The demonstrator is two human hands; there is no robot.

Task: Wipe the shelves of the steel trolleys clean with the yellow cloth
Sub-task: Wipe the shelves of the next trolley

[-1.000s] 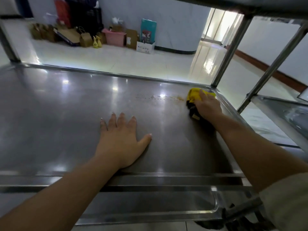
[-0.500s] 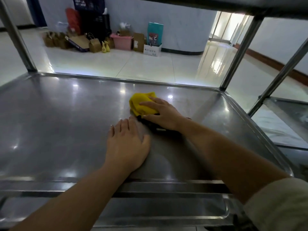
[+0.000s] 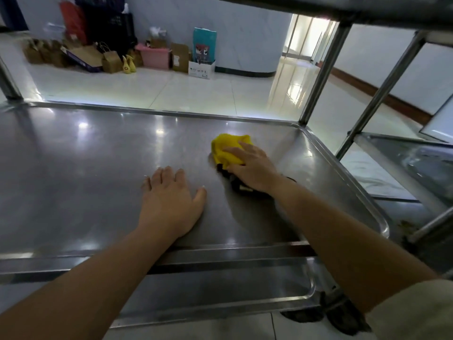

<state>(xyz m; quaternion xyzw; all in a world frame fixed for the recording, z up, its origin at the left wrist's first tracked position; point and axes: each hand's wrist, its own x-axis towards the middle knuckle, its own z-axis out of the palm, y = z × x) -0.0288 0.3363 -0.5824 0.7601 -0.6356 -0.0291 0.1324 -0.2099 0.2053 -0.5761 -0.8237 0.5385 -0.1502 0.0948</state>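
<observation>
The yellow cloth [image 3: 226, 148], bunched up with a dark part under the palm, lies on the middle steel shelf [image 3: 85, 168] of the trolley, right of centre. My right hand [image 3: 252, 168] presses down on it, fingers laid fairly straight over the yellow part. My left hand [image 3: 171, 200] rests flat on the bare steel to the left of the cloth, fingers spread. The two hands are a short gap apart.
A lower shelf [image 3: 220, 285] shows beneath the front rim. Steel posts [image 3: 321, 77] rise at the right far corner, with an upper shelf overhead. A second trolley's shelf [image 3: 416, 163] stands to the right. Boxes and bags [image 3: 152, 57] line the far wall.
My right hand swept the cloth from the right far corner leftward to beside my left hand, then back a little to the right. The left hand stayed flat on the shelf.
</observation>
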